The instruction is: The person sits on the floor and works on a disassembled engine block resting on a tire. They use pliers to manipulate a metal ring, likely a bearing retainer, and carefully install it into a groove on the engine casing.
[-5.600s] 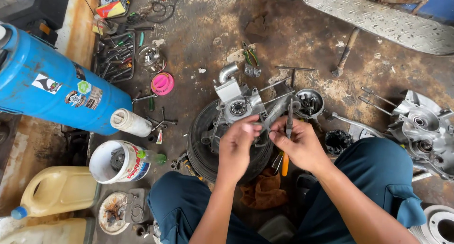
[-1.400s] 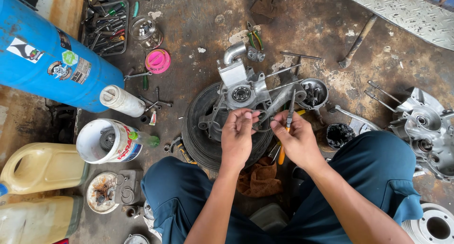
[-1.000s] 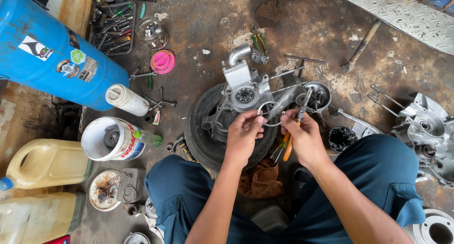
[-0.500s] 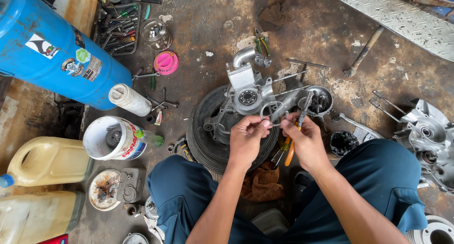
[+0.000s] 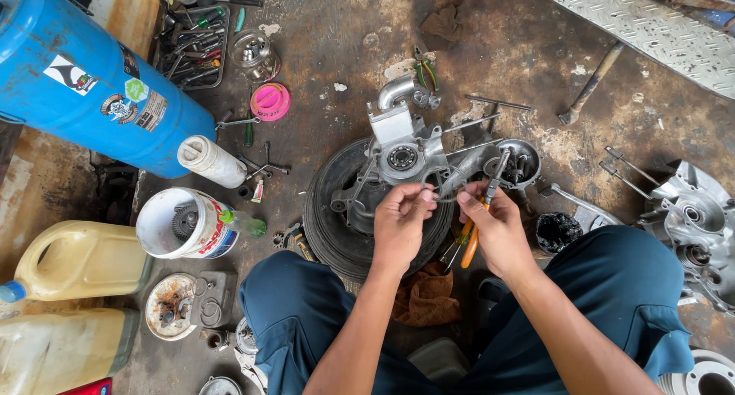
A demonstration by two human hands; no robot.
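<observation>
We pinch a thin grey metal ring (image 5: 438, 188) between our left hand (image 5: 400, 225) and right hand (image 5: 494, 228), which also grips orange-handled pliers (image 5: 468, 246). The ring hovers just at 6 o'clock of the silver cast-aluminium engine casing (image 5: 406, 146) lying on the black rubber tyre (image 5: 337, 226).
</observation>
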